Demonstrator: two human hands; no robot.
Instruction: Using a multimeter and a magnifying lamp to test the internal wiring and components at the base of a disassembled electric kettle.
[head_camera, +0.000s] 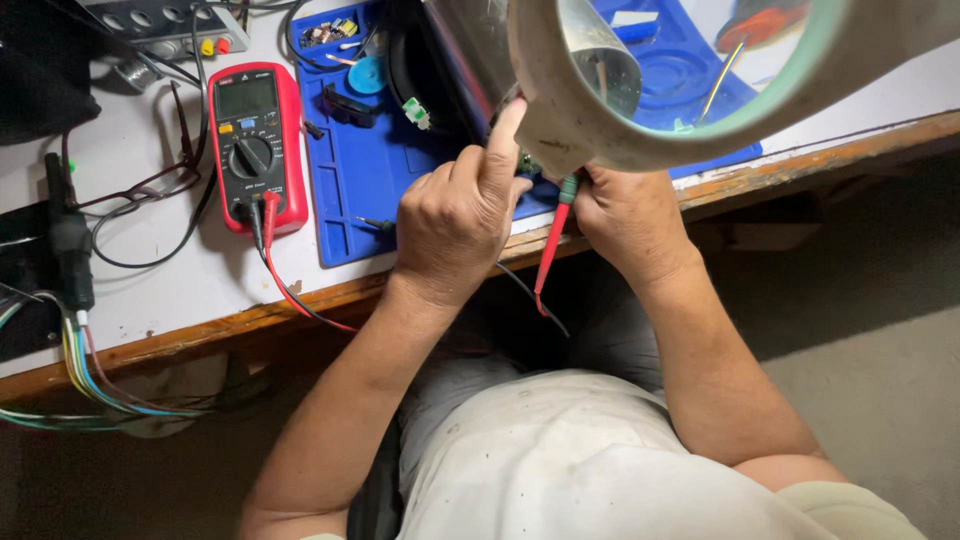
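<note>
Magnifier lamp (700, 90) uppermost — beneath it left hand (455, 225) forefinger-extended, right hand (625, 220) pinching red probe (552, 245).

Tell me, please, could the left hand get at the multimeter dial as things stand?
Probably yes: the multimeter lies face up just beside the left hand, with bare mat between; only its leads trail at the bottom, though the hand is occupied at the board.

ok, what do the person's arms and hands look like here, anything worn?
Both forearms are bare. The left hand and right hand wear no gloves, and no rings or watch show. A pale, off-white sleeve edge appears at the right upper arm, matching the light, slightly smudged shirt. No markings visible.
</note>
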